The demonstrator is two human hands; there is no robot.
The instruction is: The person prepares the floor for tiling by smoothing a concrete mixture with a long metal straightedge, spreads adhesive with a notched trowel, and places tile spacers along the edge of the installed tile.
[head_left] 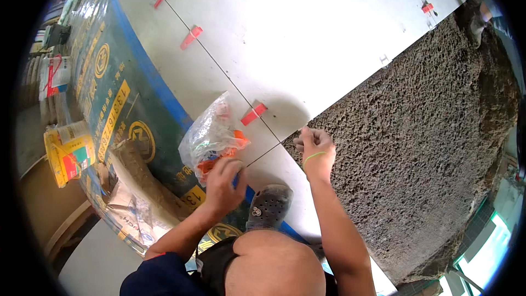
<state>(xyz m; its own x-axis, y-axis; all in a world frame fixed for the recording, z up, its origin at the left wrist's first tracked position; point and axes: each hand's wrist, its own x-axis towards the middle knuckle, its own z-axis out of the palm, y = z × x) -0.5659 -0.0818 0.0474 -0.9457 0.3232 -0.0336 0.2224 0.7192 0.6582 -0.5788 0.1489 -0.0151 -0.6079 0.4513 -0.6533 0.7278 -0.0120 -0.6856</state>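
My left hand (223,185) is at the lower end of a clear plastic bag (205,137) with orange and red plastic wedges (239,140) in it. Its fingers bend down against the bag, their tips hidden, and I cannot tell whether they grip anything. My right hand (318,152), with a thin green band at the wrist, is at the corner of a white tile (307,38). Thumb and finger are pinched together there; whatever they hold is too small to make out. A red wedge (254,114) sits across the tile joint nearby.
Other red wedges (191,37) line the joint. Rough grey mortar (416,148) borders the tile on the right. Green printed floor sheeting (118,93) with blue tape lies left, beside a yellow bucket (70,152) and paper sacks (131,208). My grey clog (269,205) stands between my hands.
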